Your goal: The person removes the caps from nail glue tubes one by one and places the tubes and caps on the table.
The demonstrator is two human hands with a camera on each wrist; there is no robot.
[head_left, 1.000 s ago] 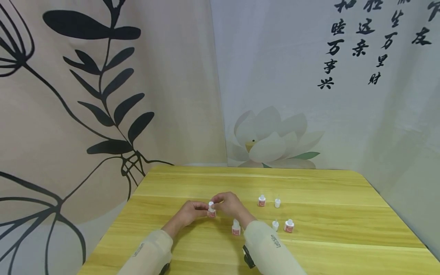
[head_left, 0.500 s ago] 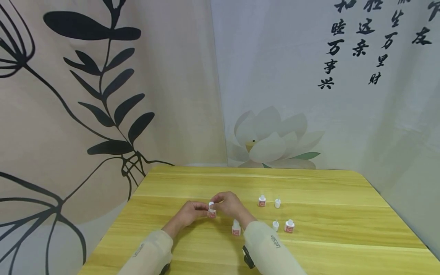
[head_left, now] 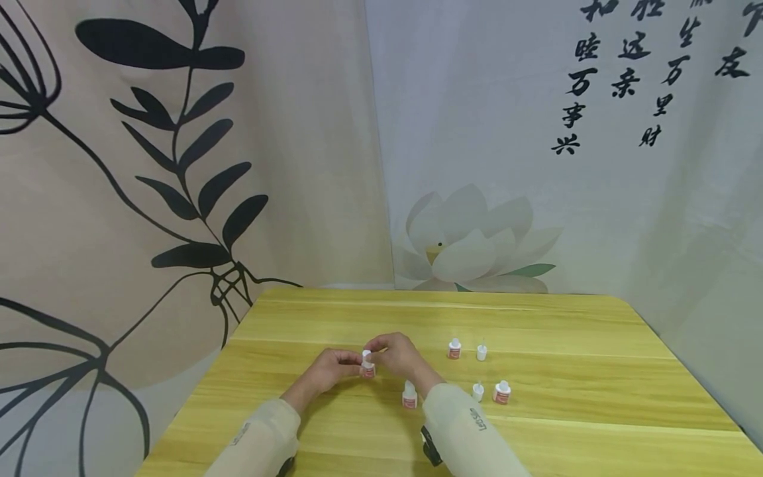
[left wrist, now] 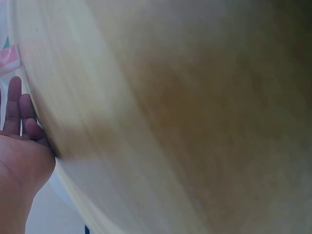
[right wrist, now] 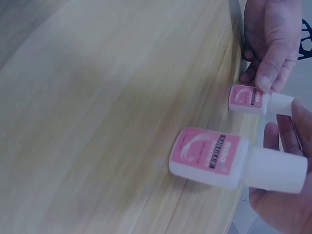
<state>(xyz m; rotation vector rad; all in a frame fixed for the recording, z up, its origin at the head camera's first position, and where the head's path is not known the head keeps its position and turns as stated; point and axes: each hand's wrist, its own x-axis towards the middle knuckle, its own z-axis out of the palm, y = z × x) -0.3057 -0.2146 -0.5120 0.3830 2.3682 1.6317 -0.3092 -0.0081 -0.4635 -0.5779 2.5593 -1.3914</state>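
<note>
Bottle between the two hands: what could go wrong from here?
The left hand holds the bottle while the right hand grips its cap; a sudden twist or tug might spill it.

The standing capped bottle is close by the right wrist, so a swing of that arm could tip it.

Farther right, two bottles that look uncapped, near and far, might spill if bumped.
</note>
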